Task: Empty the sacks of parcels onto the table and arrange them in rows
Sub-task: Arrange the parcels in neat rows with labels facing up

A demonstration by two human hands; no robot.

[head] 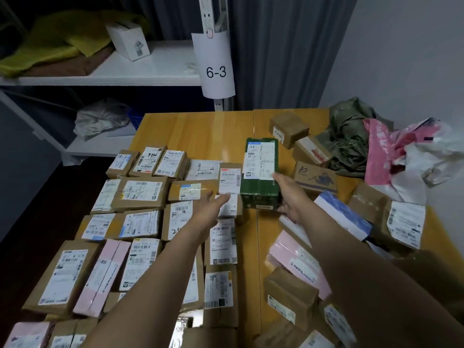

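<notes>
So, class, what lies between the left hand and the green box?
Head view: a white-labelled brown parcel, between the left hand and green box.

Left arm: bare from left hand (210, 205) to elbow, near the front edge of the desk (200, 131).
Right arm: bare from right hand (292, 197) past the elbow.

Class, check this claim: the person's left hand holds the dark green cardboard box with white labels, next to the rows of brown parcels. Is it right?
No. The head view shows the right hand gripping the dark green cardboard box with white labels, next to the rows of brown parcels; the left hand is open and holds nothing.
</notes>
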